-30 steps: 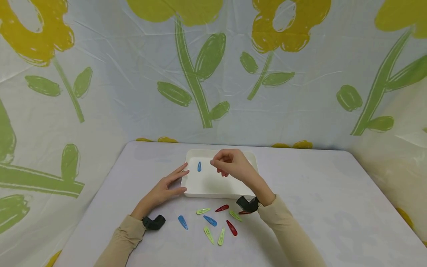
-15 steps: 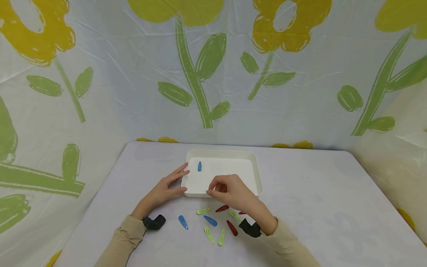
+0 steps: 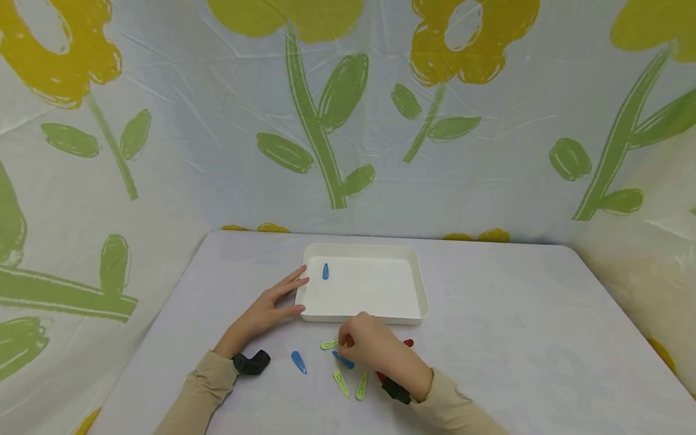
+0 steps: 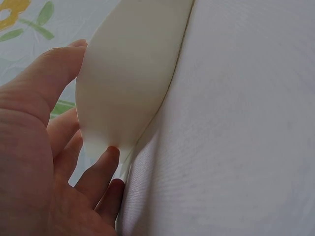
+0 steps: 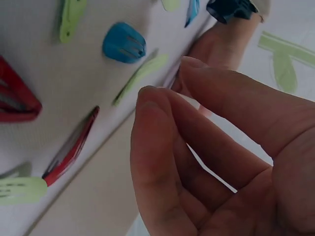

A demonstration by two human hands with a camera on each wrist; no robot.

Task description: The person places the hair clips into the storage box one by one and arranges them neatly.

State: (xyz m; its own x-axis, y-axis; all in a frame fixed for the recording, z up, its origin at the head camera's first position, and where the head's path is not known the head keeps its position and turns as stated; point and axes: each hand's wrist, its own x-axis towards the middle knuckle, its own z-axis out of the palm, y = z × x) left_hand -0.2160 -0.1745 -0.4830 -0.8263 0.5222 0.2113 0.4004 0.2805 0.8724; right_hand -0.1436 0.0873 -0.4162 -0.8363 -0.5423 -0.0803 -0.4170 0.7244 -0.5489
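Note:
My left hand (image 3: 267, 307) (image 4: 54, 132) touches the left end of the white tray (image 3: 375, 290) (image 4: 128, 64) with spread fingers. Inside the tray, near its back left corner, lies a blue hair clip (image 3: 325, 271). My right hand (image 3: 375, 347) (image 5: 221, 135) is low over the table in front of the tray, fingertips beside another blue clip (image 3: 345, 361) (image 5: 125, 44). In the right wrist view a gap separates thumb and index finger, with nothing between them. That hand partly hides the clips under it in the head view.
On the table lie a further blue clip (image 3: 298, 362), a green clip (image 3: 328, 345) by the tray's front edge, two green clips (image 3: 341, 383) (image 3: 361, 385) nearer the front, and red clips (image 3: 408, 342) (image 5: 74, 147) partly behind my right hand. A flowered cloth (image 3: 217, 121) hangs behind the table.
My right hand has moved from above the tray toward the front and down to the clips on the table. My left hand and the blue clip in the tray have stayed put.

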